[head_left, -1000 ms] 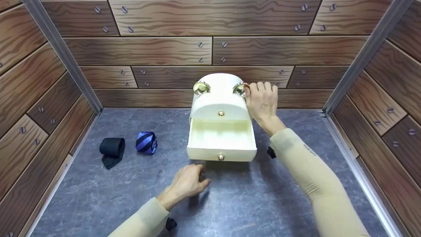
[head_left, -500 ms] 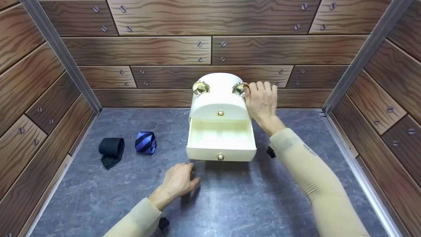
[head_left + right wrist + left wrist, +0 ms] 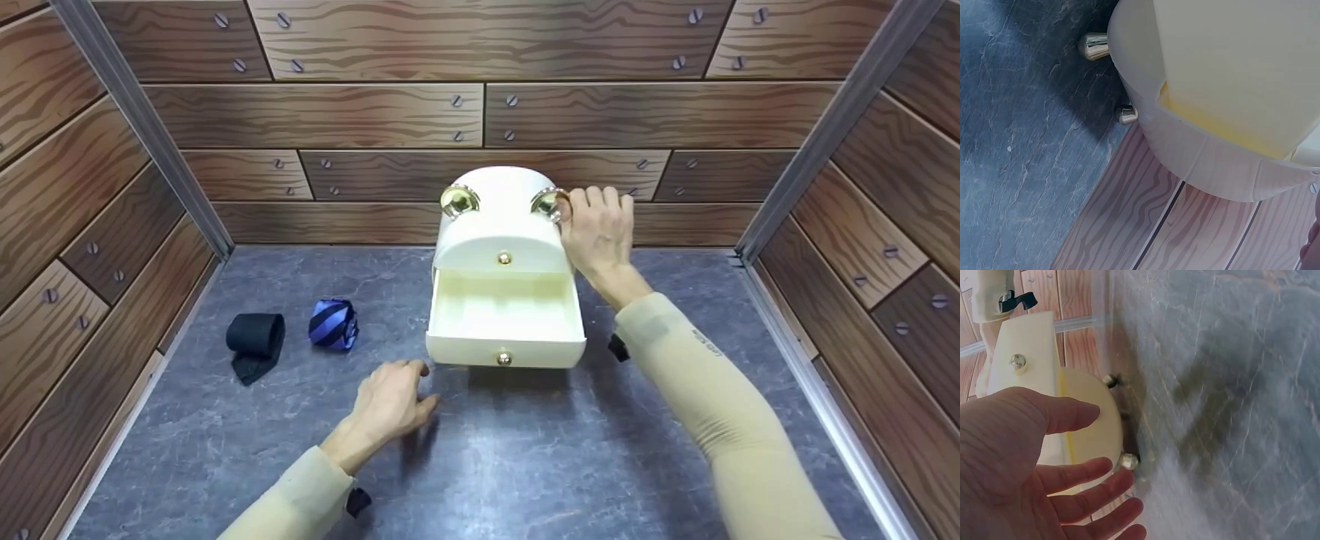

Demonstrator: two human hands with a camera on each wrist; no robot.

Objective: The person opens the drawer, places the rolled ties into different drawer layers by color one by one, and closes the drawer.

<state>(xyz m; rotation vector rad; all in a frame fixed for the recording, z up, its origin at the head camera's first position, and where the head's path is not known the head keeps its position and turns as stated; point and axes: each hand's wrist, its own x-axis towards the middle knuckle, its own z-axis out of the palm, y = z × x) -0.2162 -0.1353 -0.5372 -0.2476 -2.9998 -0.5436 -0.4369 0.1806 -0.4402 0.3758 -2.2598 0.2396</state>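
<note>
A grey, marbled tabletop point(image 3: 570, 465) is lying under my arms, walled in by wood-print panels. A cream drawer box point(image 3: 501, 225) is standing on it near the back, resting on small gold feet point(image 3: 1095, 46), its lower drawer point(image 3: 505, 322) hanging open over the surface. To my left, a rolled black tie point(image 3: 256, 341) and a rolled blue striped tie point(image 3: 333, 324) are lying side by side.

The person's left hand point(image 3: 390, 401) hangs low in front of them, palm down, fingers point(image 3: 1081, 475) loosely spread and nearly straight, thumb point(image 3: 1064, 413) apart from them, gripping nothing. That forearm, in a beige sleeve, angles in from the lower left. The right arm is stretched well forward, its sleeve running up from the lower right, and the right hand point(image 3: 600, 229) is raised, fingers bent over at the knuckles.
</note>
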